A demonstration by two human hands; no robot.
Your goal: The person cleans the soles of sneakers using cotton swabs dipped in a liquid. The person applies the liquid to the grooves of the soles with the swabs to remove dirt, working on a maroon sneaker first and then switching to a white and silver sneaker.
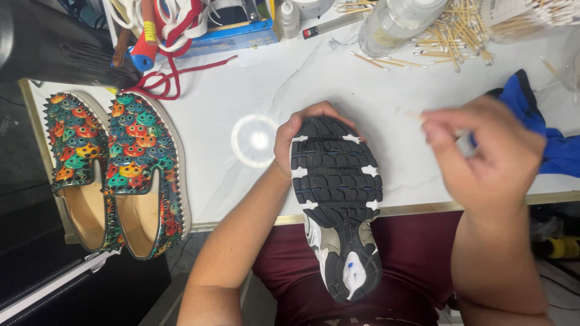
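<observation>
A clear plastic bottle (396, 21) lies at the table's (338, 84) far edge (white label blurred). A sneaker (337, 193), sole up, is gripped by the left hand (296, 136); a small blurred object is pinched in the raised right hand (483, 157).

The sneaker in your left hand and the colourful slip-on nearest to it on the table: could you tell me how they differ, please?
The sneaker is turned sole-up, showing black tread; the slip-on sits upright with its tan lining visible. The sneaker is gripped at the toe by the left hand and juts past the table edge; the slip-on rests untouched on it. The sneaker is black, grey and white; the slip-on is multicoloured with spikes.
</observation>
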